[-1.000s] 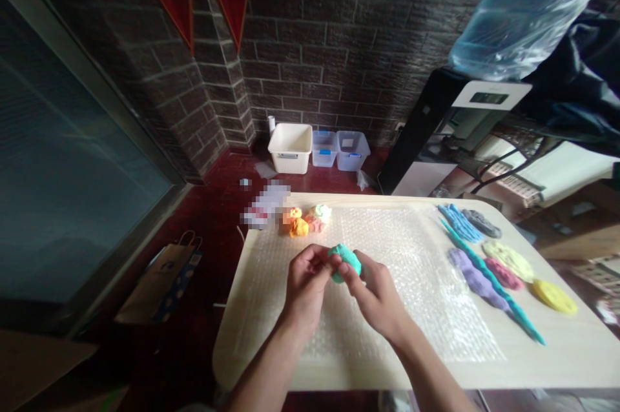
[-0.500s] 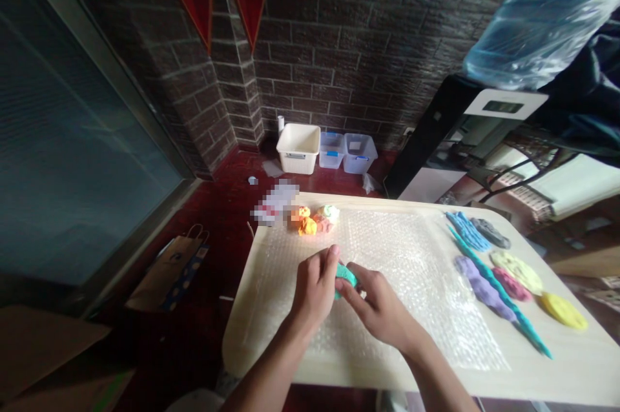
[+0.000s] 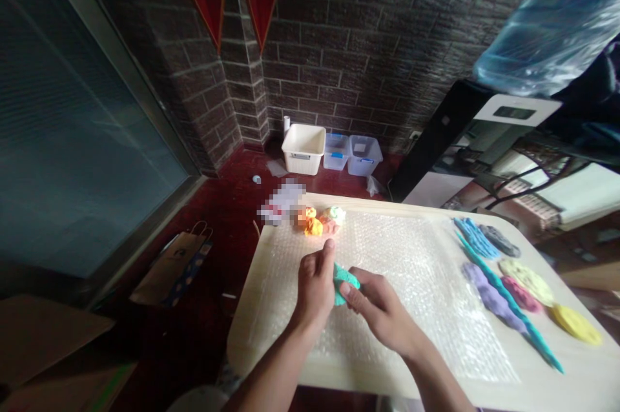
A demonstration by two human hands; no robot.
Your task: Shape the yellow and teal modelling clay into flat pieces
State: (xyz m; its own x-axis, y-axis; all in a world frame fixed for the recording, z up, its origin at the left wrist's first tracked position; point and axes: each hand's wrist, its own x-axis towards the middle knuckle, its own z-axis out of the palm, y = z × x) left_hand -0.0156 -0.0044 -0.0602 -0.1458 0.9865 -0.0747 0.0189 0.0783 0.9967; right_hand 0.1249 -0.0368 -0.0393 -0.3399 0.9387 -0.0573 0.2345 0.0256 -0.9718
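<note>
A lump of green modelling clay (image 3: 343, 283) is held between my two hands above the table. My left hand (image 3: 314, 279) has its thumb pointing up and its fingers curled, with the palm side against the clay. The clay's right part is gripped between the thumb and bent fingers of my right hand (image 3: 380, 302). Part of the lump is hidden by both hands. Underneath lies a sheet of bubble wrap (image 3: 411, 289). Beyond my left hand sit orange clay lumps (image 3: 314, 226) and a whitish clay lump (image 3: 335, 215).
On the table's (image 3: 436, 392) right side lie a long teal clay strip (image 3: 508, 302), purple clay (image 3: 491, 296), blue clay (image 3: 477, 237), pink clay (image 3: 520, 294) and yellow clay (image 3: 576, 323). Plastic bins (image 3: 304, 150) stand by the wall. A paper bag (image 3: 169, 267) is on the floor.
My left hand has turned so its thumb points up and more of the clay is covered. The right hand keeps hold of the lump. The whole view has shifted slightly.
</note>
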